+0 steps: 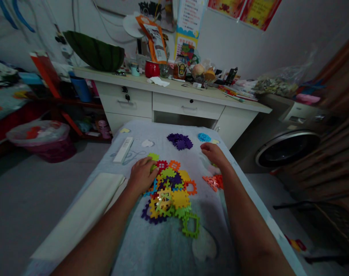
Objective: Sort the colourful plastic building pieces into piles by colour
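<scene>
A heap of coloured plastic interlocking tiles (pixel 171 189) lies in the middle of a pale blue cloth-covered surface (pixel 168 245). My left hand (pixel 142 174) rests on the heap's left edge, fingers curled over a tile I cannot make out. My right hand (pixel 213 152) lies palm down farther right, fingers bent, nothing visible in it. Sorted little piles lie around: purple tiles (pixel 180 141), blue tiles (pixel 204 137), orange-red tiles (pixel 214 181), a green tile (pixel 153 156).
A white remote-like bar (pixel 123 149) and a folded white cloth (pixel 82 214) lie at the left. Beyond stands a cluttered white desk (pixel 174 103) with half a watermelon (pixel 95 51). A washing machine (pixel 286 147) stands right, a lined bin (pixel 43 140) left.
</scene>
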Demonstrator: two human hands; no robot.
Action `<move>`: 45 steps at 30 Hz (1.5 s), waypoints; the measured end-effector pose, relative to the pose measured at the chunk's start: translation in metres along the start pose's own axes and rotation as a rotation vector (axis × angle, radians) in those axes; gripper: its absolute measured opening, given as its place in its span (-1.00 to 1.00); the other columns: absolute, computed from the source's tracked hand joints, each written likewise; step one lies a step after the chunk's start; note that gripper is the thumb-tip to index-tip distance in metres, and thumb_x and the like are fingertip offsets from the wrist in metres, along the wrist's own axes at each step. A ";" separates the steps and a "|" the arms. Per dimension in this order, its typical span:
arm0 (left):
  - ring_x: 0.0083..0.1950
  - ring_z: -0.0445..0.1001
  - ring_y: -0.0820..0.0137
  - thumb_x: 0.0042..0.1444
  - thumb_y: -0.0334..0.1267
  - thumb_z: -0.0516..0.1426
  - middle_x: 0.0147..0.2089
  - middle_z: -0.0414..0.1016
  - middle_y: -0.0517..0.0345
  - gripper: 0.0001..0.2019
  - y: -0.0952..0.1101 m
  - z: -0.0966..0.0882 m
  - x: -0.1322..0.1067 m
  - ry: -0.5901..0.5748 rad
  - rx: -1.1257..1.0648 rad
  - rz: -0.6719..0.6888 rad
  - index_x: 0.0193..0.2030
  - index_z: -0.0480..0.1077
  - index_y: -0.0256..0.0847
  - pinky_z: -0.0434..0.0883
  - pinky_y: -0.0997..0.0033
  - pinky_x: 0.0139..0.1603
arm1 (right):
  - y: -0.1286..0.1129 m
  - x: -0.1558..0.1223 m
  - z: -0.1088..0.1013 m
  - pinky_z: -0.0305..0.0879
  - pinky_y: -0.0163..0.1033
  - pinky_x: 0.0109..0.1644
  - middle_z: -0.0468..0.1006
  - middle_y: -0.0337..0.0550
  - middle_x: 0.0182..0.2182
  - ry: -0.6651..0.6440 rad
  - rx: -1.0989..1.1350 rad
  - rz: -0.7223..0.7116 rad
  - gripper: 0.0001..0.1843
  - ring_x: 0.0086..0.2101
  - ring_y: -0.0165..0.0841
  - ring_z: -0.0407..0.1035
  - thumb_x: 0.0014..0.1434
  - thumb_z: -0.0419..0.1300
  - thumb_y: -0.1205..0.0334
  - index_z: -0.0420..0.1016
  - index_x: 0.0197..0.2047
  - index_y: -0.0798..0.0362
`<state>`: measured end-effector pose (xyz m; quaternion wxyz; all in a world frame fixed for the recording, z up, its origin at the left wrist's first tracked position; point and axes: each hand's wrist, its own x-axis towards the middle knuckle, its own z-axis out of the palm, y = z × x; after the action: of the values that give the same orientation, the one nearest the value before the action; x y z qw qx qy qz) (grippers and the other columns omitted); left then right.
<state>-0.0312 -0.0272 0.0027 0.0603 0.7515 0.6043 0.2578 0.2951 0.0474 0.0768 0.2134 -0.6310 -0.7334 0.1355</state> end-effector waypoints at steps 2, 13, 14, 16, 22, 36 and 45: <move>0.21 0.35 0.16 0.23 -0.09 -0.01 0.18 0.42 0.00 -0.68 0.001 -0.001 0.000 -0.004 0.003 -0.010 -0.05 0.50 -0.11 0.28 0.09 0.23 | -0.019 -0.014 0.008 0.31 -0.33 -0.16 0.62 -0.17 -0.27 -0.076 0.069 -0.059 -0.76 -0.27 -0.38 0.45 0.16 0.15 0.36 0.55 -0.11 0.07; 0.16 0.39 0.15 0.22 -0.09 0.02 0.14 0.44 0.01 -0.69 0.000 -0.001 0.001 -0.008 -0.001 -0.009 -0.06 0.50 -0.12 0.30 0.10 0.20 | -0.078 -0.037 0.077 0.22 -0.23 0.01 0.54 0.03 -0.09 -0.205 -0.049 -0.229 -0.71 -0.11 -0.27 0.38 0.19 0.19 0.28 0.51 -0.02 0.15; 0.16 0.39 0.15 0.22 -0.09 0.02 0.14 0.44 0.01 -0.69 0.000 -0.001 0.001 -0.007 -0.002 -0.010 -0.06 0.50 -0.12 0.31 0.09 0.19 | -0.079 -0.037 0.079 0.22 -0.22 0.01 0.54 0.04 -0.09 -0.195 -0.050 -0.219 -0.68 -0.11 -0.27 0.37 0.18 0.20 0.28 0.49 0.01 0.16; 0.16 0.38 0.14 0.21 -0.09 0.02 0.14 0.44 0.01 -0.69 0.000 -0.001 0.001 0.000 -0.008 -0.007 -0.05 0.50 -0.11 0.31 0.09 0.20 | -0.078 -0.035 0.082 0.21 -0.23 0.00 0.52 0.03 -0.11 -0.178 -0.049 -0.190 -0.61 -0.12 -0.27 0.36 0.15 0.23 0.28 0.46 0.06 0.17; 0.20 0.36 0.14 0.21 -0.09 0.02 0.17 0.42 0.01 -0.68 -0.001 0.000 0.001 0.001 -0.008 -0.013 -0.03 0.50 -0.11 0.28 0.09 0.23 | -0.070 -0.033 0.087 0.20 -0.30 -0.16 0.48 -0.13 -0.27 -0.099 0.119 -0.099 -0.76 -0.28 -0.37 0.31 0.07 0.25 0.32 0.53 -0.14 0.12; 0.14 0.40 0.17 0.26 -0.05 -0.08 0.07 0.50 0.02 -0.61 -0.003 0.001 0.003 0.020 -0.073 0.026 -0.09 0.51 -0.14 0.30 0.13 0.19 | 0.005 -0.067 -0.010 0.07 -0.35 -0.47 0.32 -0.38 -0.56 0.123 0.470 0.166 -0.60 -0.56 -0.47 0.18 -0.06 0.21 0.16 0.46 -0.11 0.07; 0.17 0.39 0.18 0.26 0.08 -0.12 0.06 0.51 0.01 -0.51 -0.011 0.005 0.007 0.024 -0.193 -0.011 -0.10 0.51 -0.16 0.28 0.15 0.23 | 0.070 -0.119 -0.031 0.12 -0.31 -0.45 0.33 -0.35 -0.58 0.264 0.517 0.296 -0.57 -0.54 -0.45 0.20 -0.07 0.23 0.04 0.50 -0.14 0.09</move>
<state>-0.0379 -0.0170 -0.0036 0.1266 0.7359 0.5813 0.3232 0.3840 -0.0606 0.0547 0.4376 -0.6680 -0.5410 0.2639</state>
